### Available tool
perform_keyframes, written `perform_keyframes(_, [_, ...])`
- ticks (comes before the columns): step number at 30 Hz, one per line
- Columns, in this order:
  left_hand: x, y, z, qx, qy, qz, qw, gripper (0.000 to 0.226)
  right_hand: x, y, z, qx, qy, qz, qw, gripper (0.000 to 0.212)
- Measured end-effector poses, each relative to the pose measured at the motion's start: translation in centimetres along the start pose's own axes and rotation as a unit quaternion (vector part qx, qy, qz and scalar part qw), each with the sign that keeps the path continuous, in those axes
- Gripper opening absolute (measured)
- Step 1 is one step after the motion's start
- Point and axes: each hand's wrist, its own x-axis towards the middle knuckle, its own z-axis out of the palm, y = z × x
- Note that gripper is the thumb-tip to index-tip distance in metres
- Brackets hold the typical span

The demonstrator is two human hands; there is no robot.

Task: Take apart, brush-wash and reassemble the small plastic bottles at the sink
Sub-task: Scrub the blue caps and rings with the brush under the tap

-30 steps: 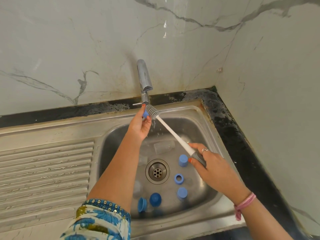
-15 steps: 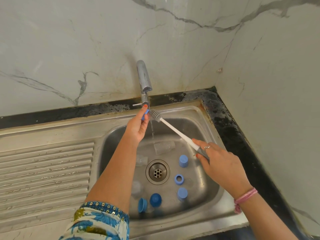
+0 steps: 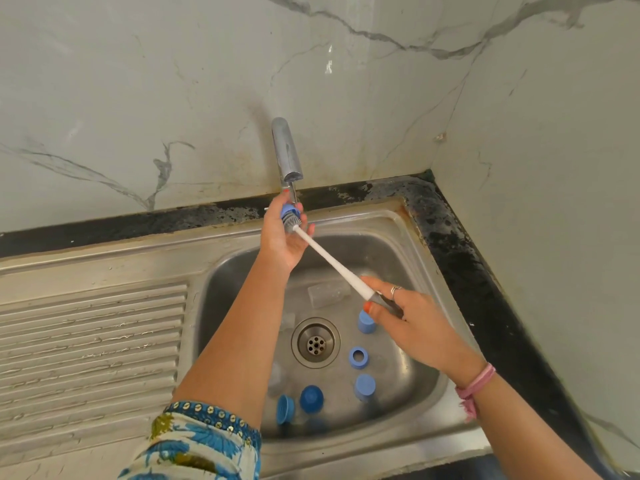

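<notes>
Mid-wash. Left hand [image 3: 282, 237] is raised right under the tap [image 3: 286, 150], its grip closed round a small blue cap [image 3: 289, 210], fingers curled about it, palm toward camera. Right hand [image 3: 408, 320] has its grip closed on the grey handle end of the bottle brush [image 3: 332, 261], thumb and fingers pinching it; the white shaft runs up and left from that grip to the bristle head, which sits against or in the held cap at the left grip. Whether water is running is too faint to tell. Progress, judged from the layout: bottles look already taken apart, since loose pieces lie scattered in the sink basin [image 3: 415, 258]. Below the right grip, just beside it, stands a light blue cap [image 3: 366, 322]; further below it a blue ring [image 3: 358, 357] and another light blue cap [image 3: 364, 387]. Below the left forearm lie a dark blue cap [image 3: 311, 398] and a blue piece on its side [image 3: 285, 409]. A clear bottle body [image 3: 329, 292] lies on its side between the two grips, just left of the right one; other clear pieces near the drain [image 3: 316, 342] are too faint to count. Which loose pieces are already brushed, cannot tell. Left to do, likely: finish this cap, brush the remaining pieces, then reassemble everything; no bottle is put together yet. Ribbed draining board [image 3: 90, 341] lies well left of both grips.
</notes>
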Motion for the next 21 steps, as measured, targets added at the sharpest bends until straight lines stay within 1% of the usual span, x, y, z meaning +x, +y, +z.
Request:
perform_keyframes(1, [0.0,0.0,0.2,-0.027,-0.020,0.012,0.999,0.014,0.0,-0.3,0.0,0.105,-0.018,0.040,0.994,0.035])
perform_keyframes(2, [0.1,0.0,0.3,-0.049,-0.042,0.019,0.998,0.014,-0.1,-0.5,0.1,0.191,-0.037,0.082,0.977,0.033])
perform_keyframes(3, [0.2,0.0,0.5,-0.049,-0.056,0.019,0.997,0.015,-0.1,-0.7,0.2,0.237,-0.048,0.109,0.964,0.031])
perform_keyframes(4, [0.3,0.1,0.6,-0.018,-0.047,0.017,0.999,0.018,-0.1,-0.7,0.2,0.249,-0.048,0.120,0.960,0.030])
perform_keyframes(5, [0.6,0.1,0.5,0.047,-0.025,0.014,0.998,0.023,0.0,-0.5,0.3,0.222,-0.038,0.116,0.967,0.029])
perform_keyframes(7, [0.8,0.2,0.2,0.206,0.012,0.028,0.978,0.031,0.2,0.2,0.3,0.078,-0.001,0.075,0.994,0.030])
perform_keyframes(8, [0.9,0.4,0.0,0.242,0.014,0.036,0.970,0.031,0.3,0.5,0.2,0.008,0.013,0.055,0.998,0.034])
perform_keyframes(9, [0.9,0.5,-0.3,0.237,0.013,0.033,0.971,0.027,0.3,0.8,0.1,-0.037,0.021,0.047,0.998,0.039])
perform_keyframes(11, [0.7,1.0,-0.8,0.183,0.009,0.010,0.983,0.013,0.2,1.1,0.0,-0.083,0.024,0.039,0.995,0.044])
perform_keyframes(13, [0.4,1.3,-0.7,0.119,0.002,-0.007,0.993,0.014,0.3,1.0,0.2,-0.107,0.018,0.029,0.994,0.045])
perform_keyframes(15, [0.1,1.0,-0.2,0.054,0.005,-0.020,0.998,0.018,0.3,0.6,0.4,-0.102,0.005,0.025,0.994,0.044])
perform_keyframes(16, [0.0,0.8,0.0,0.034,0.005,-0.024,0.999,0.019,0.4,0.3,0.5,-0.062,-0.002,0.033,0.998,0.041])
perform_keyframes(17, [-0.1,0.5,0.1,0.021,-0.001,-0.015,1.000,0.020,0.3,0.1,0.5,0.013,-0.013,0.049,0.999,0.038])
perform_keyframes(18, [-0.1,0.2,0.1,0.002,-0.013,-0.003,1.000,0.019,0.1,-0.1,0.5,0.111,-0.032,0.072,0.991,0.036])
perform_keyframes(19, [0.0,0.0,0.0,-0.002,-0.022,0.010,1.000,0.015,-0.2,-0.4,0.4,0.201,-0.051,0.097,0.974,0.034])
perform_keyframes(20, [0.0,-0.1,0.0,0.004,-0.030,0.019,0.999,0.012,-0.4,-0.5,0.3,0.257,-0.064,0.111,0.958,0.033])
perform_keyframes(21, [0.0,0.0,0.1,0.037,-0.021,0.027,0.999,0.014,-0.5,-0.5,0.2,0.275,-0.067,0.116,0.952,0.032])
